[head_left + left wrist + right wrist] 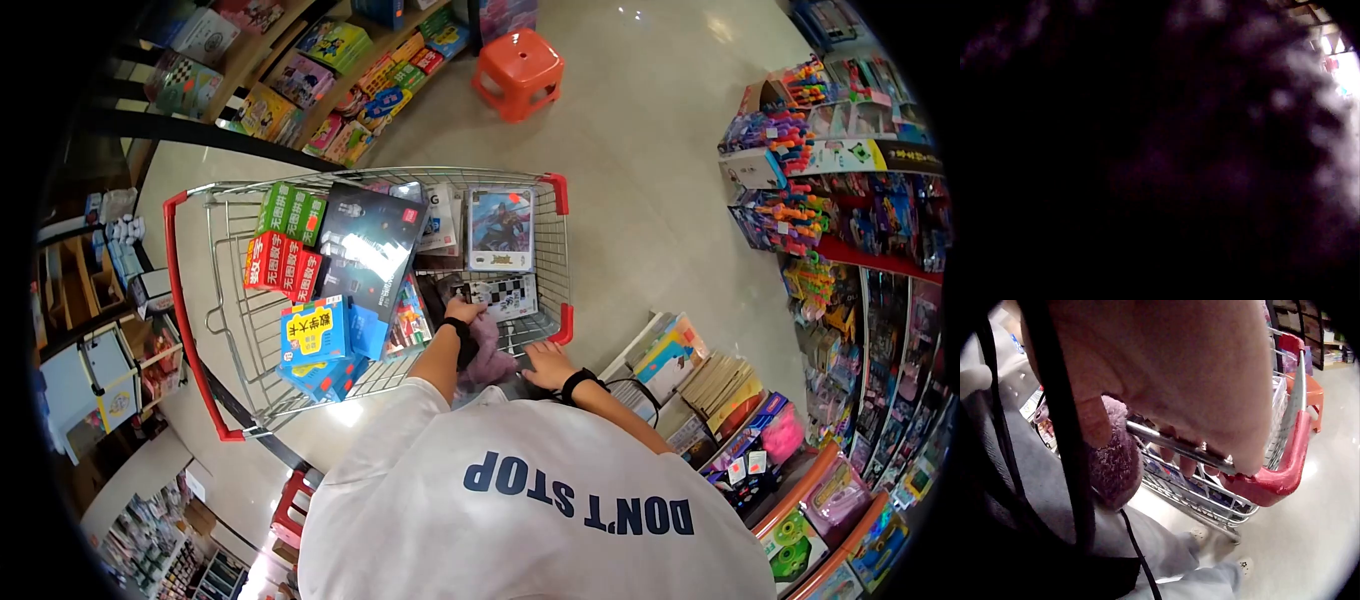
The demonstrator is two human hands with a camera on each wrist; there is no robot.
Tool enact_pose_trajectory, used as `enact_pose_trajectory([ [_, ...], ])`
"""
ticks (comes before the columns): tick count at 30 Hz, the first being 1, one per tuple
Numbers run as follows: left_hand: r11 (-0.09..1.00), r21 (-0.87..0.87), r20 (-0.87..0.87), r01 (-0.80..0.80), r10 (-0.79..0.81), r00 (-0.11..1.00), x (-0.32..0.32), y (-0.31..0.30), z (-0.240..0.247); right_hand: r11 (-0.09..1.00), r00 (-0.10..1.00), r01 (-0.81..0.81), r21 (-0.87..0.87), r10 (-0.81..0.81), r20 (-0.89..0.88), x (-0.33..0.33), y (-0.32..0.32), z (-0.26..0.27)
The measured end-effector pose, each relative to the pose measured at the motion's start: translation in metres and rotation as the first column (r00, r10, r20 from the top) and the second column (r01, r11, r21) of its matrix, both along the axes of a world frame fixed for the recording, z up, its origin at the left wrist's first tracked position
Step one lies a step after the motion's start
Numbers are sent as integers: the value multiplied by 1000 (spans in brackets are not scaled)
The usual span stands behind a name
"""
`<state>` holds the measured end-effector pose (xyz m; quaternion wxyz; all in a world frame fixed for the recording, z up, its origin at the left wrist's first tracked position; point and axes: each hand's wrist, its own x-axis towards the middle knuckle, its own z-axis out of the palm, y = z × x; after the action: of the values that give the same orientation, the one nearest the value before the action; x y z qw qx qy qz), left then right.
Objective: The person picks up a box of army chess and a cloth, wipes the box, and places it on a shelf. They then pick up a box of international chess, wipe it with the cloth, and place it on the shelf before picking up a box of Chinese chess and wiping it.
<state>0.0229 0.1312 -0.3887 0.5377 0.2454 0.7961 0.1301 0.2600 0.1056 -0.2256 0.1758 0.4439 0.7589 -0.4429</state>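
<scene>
In the head view my left hand (463,309) reaches into a wire shopping cart (572,250), beside a fuzzy purple plush thing (486,350). Dark, blurred purple fuzz fills most of the left wrist view, and I cannot tell whether the fingers hold it. My right hand (547,366) is on the cart's near rim. In the right wrist view its palm lies over the metal rail (1175,447), with fingers (1186,466) bent down past the rail and the thumb by the purple plush (1115,464). A checkered box (508,296) lies near the left hand.
Inside the cart are a large dark box (370,245), green books (292,213), red books (282,265), blue books (318,333) and a framed-looking picture box (501,230). An orange stool (520,75) stands beyond. Goods racks (870,200) line the right; stacked books (720,393) sit close by.
</scene>
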Motion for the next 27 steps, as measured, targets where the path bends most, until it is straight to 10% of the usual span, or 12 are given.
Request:
enact_pose_trajectory([
  [8,864,29,-100,503,-498,861,40,41,123,987,999,-29,-161,31,14,3,14,-2],
  [13,791,192,-166,580,-557,814,38,35,198,937,933,266,-228,-309,-183,9,37,9],
  [21,860,502,14,87,-109,994,-9,-23,267,904,893,247,-350,-352,-279,16,77,78],
  [27,704,630,355,-327,114,928,-34,-28,423,891,744,137,-433,-381,-549,-22,78,213],
])
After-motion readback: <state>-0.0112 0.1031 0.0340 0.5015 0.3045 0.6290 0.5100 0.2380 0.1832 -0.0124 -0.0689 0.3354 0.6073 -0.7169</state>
